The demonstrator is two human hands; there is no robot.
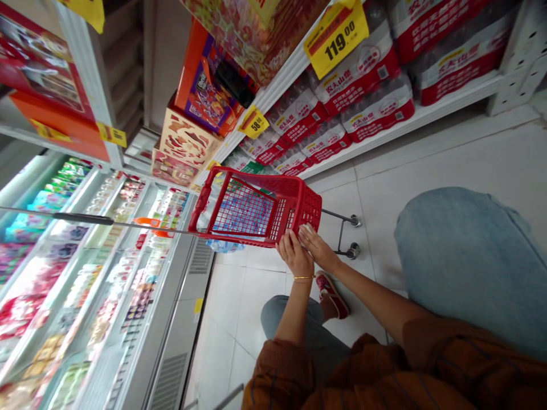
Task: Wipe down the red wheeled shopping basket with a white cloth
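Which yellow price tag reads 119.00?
The larger tag at the top, over the shrink-wrapped water-bottle packs. The smaller tag, further down the shelf edge, shows 58.

Both hands seemingly on a red shopping trolley

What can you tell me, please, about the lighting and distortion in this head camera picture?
In the head view, the wide lens tilts and bends the white metal shelving, glare from the brightly lit refrigerated display case washes out its far-left packages, and the red plastic shopping basket, left hand and right hand look sharp, without motion blur.
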